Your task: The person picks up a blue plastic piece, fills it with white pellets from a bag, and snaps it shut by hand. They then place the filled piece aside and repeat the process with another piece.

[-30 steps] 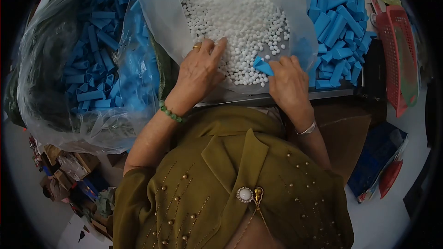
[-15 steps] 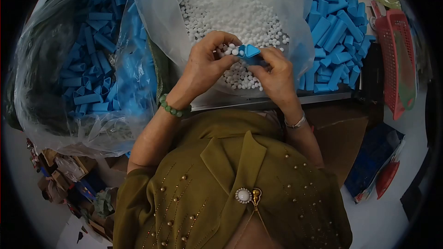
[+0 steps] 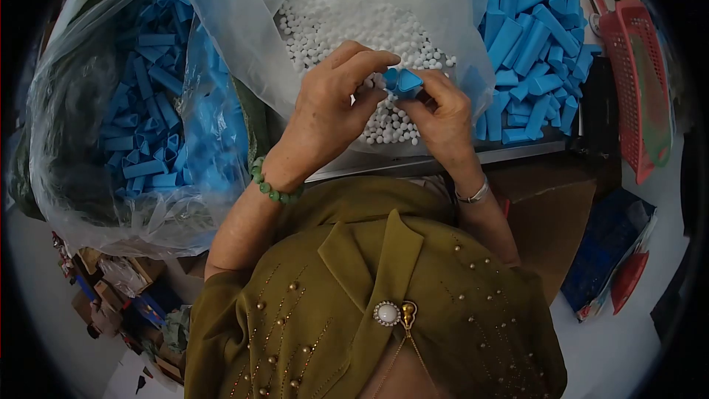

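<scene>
My right hand (image 3: 445,112) pinches a small blue triangular tube (image 3: 409,82), its three-cornered end facing up. Against the tube's left side, at my left fingertips, shows another bit of blue; whether it is a separate piece I cannot tell. My left hand (image 3: 332,100) is curled around several small white balls (image 3: 375,80), with its forefinger and thumb close to the tube. Below both hands lies a heap of the same white balls (image 3: 354,22) on a clear plastic sheet (image 3: 458,11).
To the left, a plastic-lined sack (image 3: 70,170) holds many blue triangular tubes (image 3: 151,100). More blue tubes (image 3: 532,48) are piled at the right. Past them stands a pink basket (image 3: 628,89). The table's metal edge (image 3: 517,151) runs just in front of my body.
My left fingers have closed in further over the white balls and the blue tube, with fewer balls showing. The tube has shifted slightly right and turned a little in my right hand.
</scene>
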Tool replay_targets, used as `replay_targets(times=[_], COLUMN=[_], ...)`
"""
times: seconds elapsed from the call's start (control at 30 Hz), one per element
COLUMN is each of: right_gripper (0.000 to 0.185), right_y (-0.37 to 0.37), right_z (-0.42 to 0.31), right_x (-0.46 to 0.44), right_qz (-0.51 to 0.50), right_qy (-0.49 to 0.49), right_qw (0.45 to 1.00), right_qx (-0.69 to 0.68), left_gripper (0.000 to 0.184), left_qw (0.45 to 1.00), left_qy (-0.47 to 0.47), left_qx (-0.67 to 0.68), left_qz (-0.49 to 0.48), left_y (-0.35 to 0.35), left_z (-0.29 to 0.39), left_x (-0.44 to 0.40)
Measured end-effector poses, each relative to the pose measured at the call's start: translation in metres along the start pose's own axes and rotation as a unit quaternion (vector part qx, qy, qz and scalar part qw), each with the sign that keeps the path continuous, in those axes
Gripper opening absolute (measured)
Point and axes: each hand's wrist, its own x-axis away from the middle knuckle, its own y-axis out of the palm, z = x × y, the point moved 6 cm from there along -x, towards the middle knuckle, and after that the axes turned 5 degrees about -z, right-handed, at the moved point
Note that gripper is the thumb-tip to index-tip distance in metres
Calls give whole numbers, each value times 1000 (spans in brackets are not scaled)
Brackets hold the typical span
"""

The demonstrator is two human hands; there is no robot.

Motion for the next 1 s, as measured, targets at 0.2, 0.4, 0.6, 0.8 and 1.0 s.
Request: replay_targets(times=[0.2,0.4,0.6,0.8,1.0], right_gripper=[31,30,27,30,48], right_y=[-1,-3,2,7,21], right_z=[-1,-18,-20,-29,-19], right_x=[2,7,7,7,3], right_qz=[4,5,-8,-95,-184], right_qy=[-20,-11,-14,14,82], right_qw=[996,984,993,973,817], right_qx=[-89,-178,-119,-212,-541], left_gripper=[28,28,31,31,30], left_qw=[991,985,981,914,912], left_qy=[-71,-101,-16,-68,-73], left_qx=[113,139,193,400,402], left_qz=[23,18,-24,-22,-18], left_y=[0,2,7,16,13], left_z=[-22,-34,-20,-20,-19], left_x=[5,12,15,25,31])
